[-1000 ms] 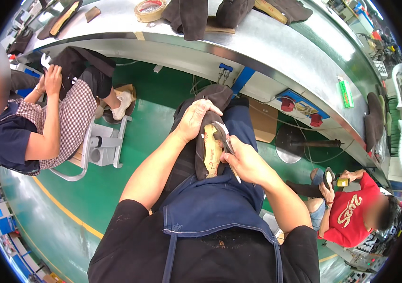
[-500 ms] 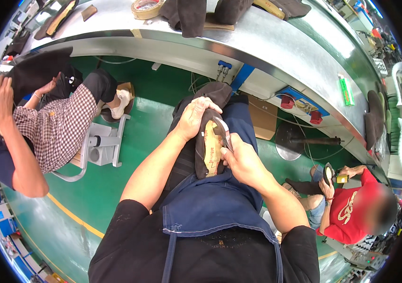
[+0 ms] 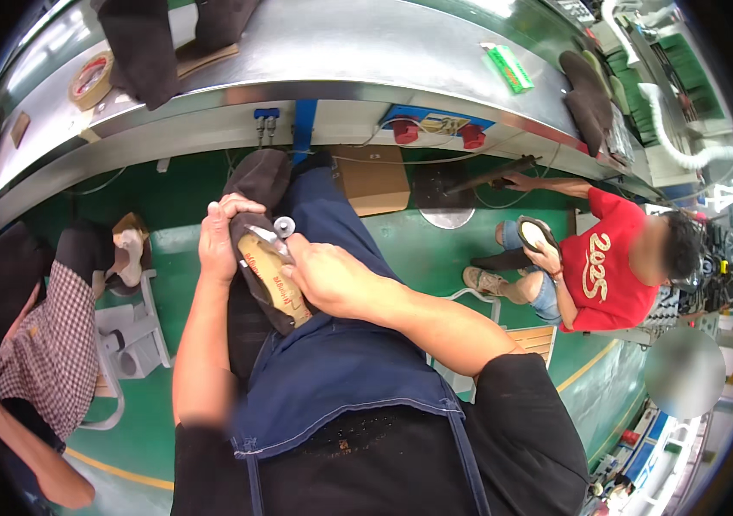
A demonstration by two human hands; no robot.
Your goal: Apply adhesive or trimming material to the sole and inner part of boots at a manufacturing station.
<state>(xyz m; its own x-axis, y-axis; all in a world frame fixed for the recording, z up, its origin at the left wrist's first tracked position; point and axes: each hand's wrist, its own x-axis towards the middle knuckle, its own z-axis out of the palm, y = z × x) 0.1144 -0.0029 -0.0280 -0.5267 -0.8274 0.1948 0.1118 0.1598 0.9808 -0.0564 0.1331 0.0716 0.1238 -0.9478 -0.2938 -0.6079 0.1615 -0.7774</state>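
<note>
A dark brown boot [image 3: 267, 275] lies over my lap with its underside up, a yellowish insole board framed by the dark upper's edge. My left hand [image 3: 222, 234] is closed round the boot's far left side, fingers over its edge. Closed on metal lasting pincers [image 3: 265, 239], my right hand [image 3: 328, 273] works at the boot's right rim. The pincers' jaw lies across the far part of the insole board, and a round silver knob or hammer face [image 3: 284, 226] sticks up beside it. My right fingers hide the handles.
Ahead runs a metal workbench [image 3: 341, 52] bearing a tape roll [image 3: 91, 79], dark boot shafts [image 3: 138, 47] and a green box [image 3: 508, 67]. Below are red sockets [image 3: 404, 131] and a cardboard box [image 3: 372, 181]. Co-workers sit on the left [image 3: 48, 344] and right [image 3: 607, 267].
My view has swung to the right. The pincers have tilted, now showing the round silver face. The right co-worker's one arm now reaches toward the bench; both my hands stay on the boot.
</note>
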